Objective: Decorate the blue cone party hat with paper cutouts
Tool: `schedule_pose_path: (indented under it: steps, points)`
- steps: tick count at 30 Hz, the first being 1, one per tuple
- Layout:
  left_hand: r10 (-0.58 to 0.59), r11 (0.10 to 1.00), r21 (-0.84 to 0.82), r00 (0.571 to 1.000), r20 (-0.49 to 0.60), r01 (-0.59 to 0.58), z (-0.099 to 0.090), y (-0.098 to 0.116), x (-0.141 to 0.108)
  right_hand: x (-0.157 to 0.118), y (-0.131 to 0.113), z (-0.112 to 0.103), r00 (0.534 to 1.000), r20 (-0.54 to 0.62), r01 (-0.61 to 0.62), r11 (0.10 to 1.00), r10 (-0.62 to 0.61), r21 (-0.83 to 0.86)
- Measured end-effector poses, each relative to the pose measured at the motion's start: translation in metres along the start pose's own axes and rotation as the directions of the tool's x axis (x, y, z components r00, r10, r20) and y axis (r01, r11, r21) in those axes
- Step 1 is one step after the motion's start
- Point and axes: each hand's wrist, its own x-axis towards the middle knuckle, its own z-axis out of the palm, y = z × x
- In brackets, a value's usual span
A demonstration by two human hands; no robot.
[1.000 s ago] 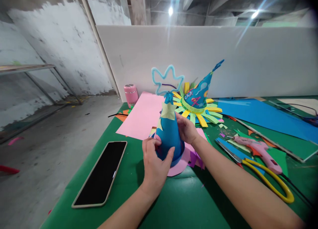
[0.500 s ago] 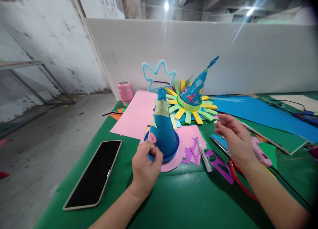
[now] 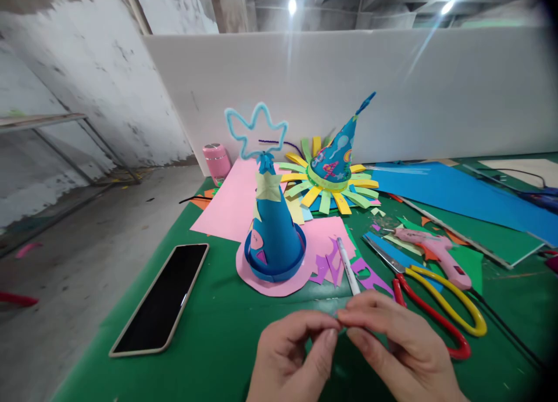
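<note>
My left hand (image 3: 296, 355) and my right hand (image 3: 399, 344) meet low over the front of the table, fingertips pinched and touching each other. Whatever is between them is too small or hidden to name. Just beyond stands a blue paper cone hat (image 3: 275, 227) with a pink brim, a pale star and a light-blue pipe cleaner (image 3: 257, 125) bent into points on top; neither hand touches it. Purple paper scraps (image 3: 321, 268) and a white marker pen (image 3: 346, 265) lie beside the hat, the pen's near end close to my right fingers.
Red-and-yellow-handled scissors (image 3: 405, 271) and a pink glue gun (image 3: 440, 253) lie at right. A phone (image 3: 161, 300) rests at left. Behind are a patterned cone hat (image 3: 337, 157) with paper strips, a pink jar (image 3: 217, 164) and a blue sheet (image 3: 457, 192). A white panel (image 3: 261, 70) borders the back.
My left hand has left the blue hat and moved down and right. My right hand came in from above the scissors, and both now meet at the fingertips.
</note>
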Motion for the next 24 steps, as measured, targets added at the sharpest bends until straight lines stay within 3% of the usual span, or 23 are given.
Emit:
schedule_pose_path:
  steps: [2,5,10,14,20,24]
  points:
    - [-0.134,0.983,-0.113,0.987,0.090,0.144,0.000,-0.001,-0.002,-0.003,0.002,-0.001,1.000,0.000,-0.009,1.000,0.009,0.018]
    - [-0.218,0.942,-0.211,0.954,0.206,0.261,-0.001,-0.005,-0.002,-0.004,0.001,-0.003,0.999,-0.002,-0.053,0.998,0.054,0.023]
    - [-0.279,0.926,-0.205,0.942,0.187,0.316,0.003,-0.004,-0.006,-0.006,-0.005,-0.004,0.979,0.009,-0.202,0.978,0.202,0.056]
    - [-0.271,0.924,-0.201,0.927,0.257,0.326,0.006,0.000,-0.007,-0.010,-0.011,-0.007,0.950,0.086,-0.309,0.943,0.301,0.122]
    - [-0.284,0.910,-0.208,0.904,0.318,0.359,0.008,0.000,-0.012,-0.017,-0.021,-0.009,0.977,0.069,-0.201,0.979,0.203,-0.039]
    - [-0.307,0.900,-0.227,0.910,0.279,0.373,0.008,0.001,-0.013,-0.019,-0.017,-0.005,0.999,0.032,-0.037,0.999,0.038,-0.033]
